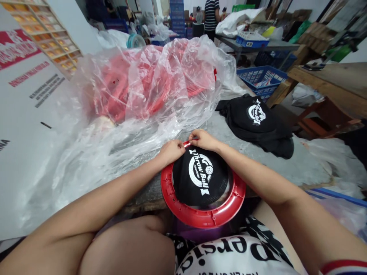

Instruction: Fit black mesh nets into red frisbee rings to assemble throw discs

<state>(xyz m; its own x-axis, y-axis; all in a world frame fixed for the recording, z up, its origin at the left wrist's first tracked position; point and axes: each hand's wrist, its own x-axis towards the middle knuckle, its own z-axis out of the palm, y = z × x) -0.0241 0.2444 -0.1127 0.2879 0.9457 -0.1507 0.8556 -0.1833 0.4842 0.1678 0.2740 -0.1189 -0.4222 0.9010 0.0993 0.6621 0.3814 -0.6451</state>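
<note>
A red plastic ring rests at the table's near edge, tilted toward my lap. Across its opening lies a round black mesh fabric piece with a white "Throw Ball" print. My left hand pinches the far rim, fingers closed where fabric and ring meet. Just to its right, my right hand also pinches the fabric edge against that rim. Both sets of fingertips partly hide the edge they press. To the right on the table, a pile of black printed fabric pieces lies apart from my hands.
A large clear plastic bag with red plastic parts inside spreads over the table's far side. A white printed panel stands at left. Blue crates, a wooden table and a person in a striped shirt are beyond.
</note>
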